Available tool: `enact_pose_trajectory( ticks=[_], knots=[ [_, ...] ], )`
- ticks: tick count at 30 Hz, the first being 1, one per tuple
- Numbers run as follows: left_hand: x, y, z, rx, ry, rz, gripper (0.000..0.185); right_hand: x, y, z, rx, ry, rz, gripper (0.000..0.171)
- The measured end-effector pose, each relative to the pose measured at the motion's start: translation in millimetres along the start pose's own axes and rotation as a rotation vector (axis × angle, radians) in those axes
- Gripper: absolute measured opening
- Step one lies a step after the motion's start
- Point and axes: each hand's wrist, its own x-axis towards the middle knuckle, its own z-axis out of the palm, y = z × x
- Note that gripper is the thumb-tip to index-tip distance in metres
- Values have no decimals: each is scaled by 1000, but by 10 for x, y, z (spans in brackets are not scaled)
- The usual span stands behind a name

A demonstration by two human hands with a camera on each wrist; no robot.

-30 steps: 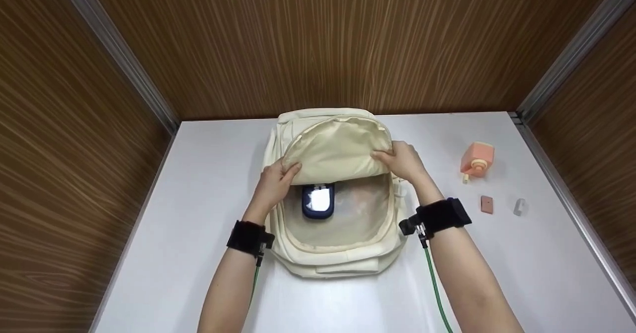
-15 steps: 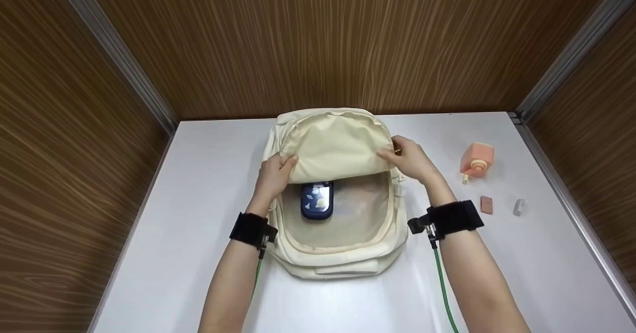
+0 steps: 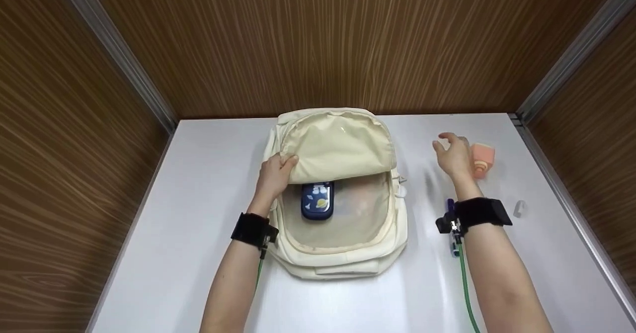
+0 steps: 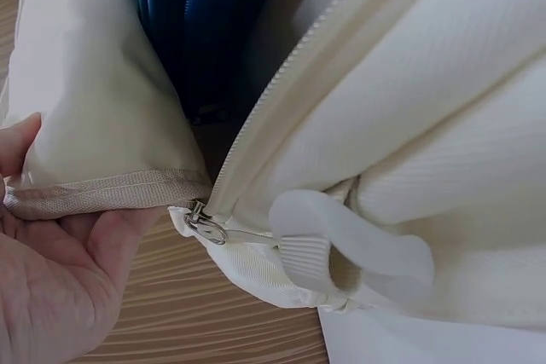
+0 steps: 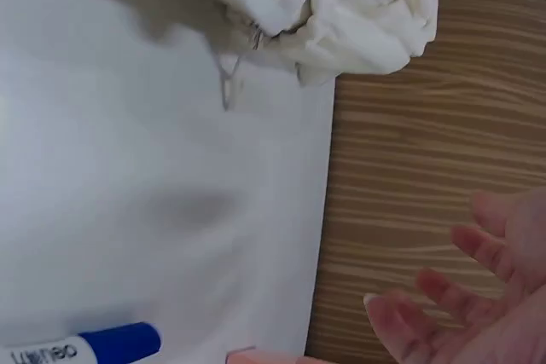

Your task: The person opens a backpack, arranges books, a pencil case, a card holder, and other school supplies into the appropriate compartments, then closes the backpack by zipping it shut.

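Open right hand (image 5: pixel 478 296) over white table (image 5: pixel 128 168), near blue-capped marker (image 5: pixel 102 345)

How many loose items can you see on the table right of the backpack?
3: a peach bottle behind the right hand, a blue-capped marker by that wrist, a small clear piece right of it. The arm may hide more.

The backpack (image 3: pixel 343 253) is cream all over, its flap (image 3: pixel 338 146) the same pale shade inside. The case (image 3: pixel 317 201) in it is navy with small white and yellow shapes. The bottle (image 3: pixel 482 158) is peach-pink. The table (image 3: pixel 189 223) is glossy white, and the walls (image 3: pixel 298 40) are brown with a streaky wood grain. Both wrist straps (image 3: pixel 252 228) are black, each trailing a green cable (image 3: pixel 464 278). The marker (image 5: pixel 81 347) is white with a blue cap.
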Motion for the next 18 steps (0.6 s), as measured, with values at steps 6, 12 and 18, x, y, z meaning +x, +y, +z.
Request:
enact_pose_trajectory(
  ticks=[6, 12, 18],
  knots=[
    [2, 4, 6, -1, -10, -11, 39, 6, 289, -79, -134, 131, 124, 49],
    [-6, 4, 19, 3, -14, -15, 37, 0, 506, -114, -204, 75, 132, 64],
    [-16, 8, 45, -2, -17, -23, 37, -49, 700, -160, -183, -94, 194, 73]
  ],
)
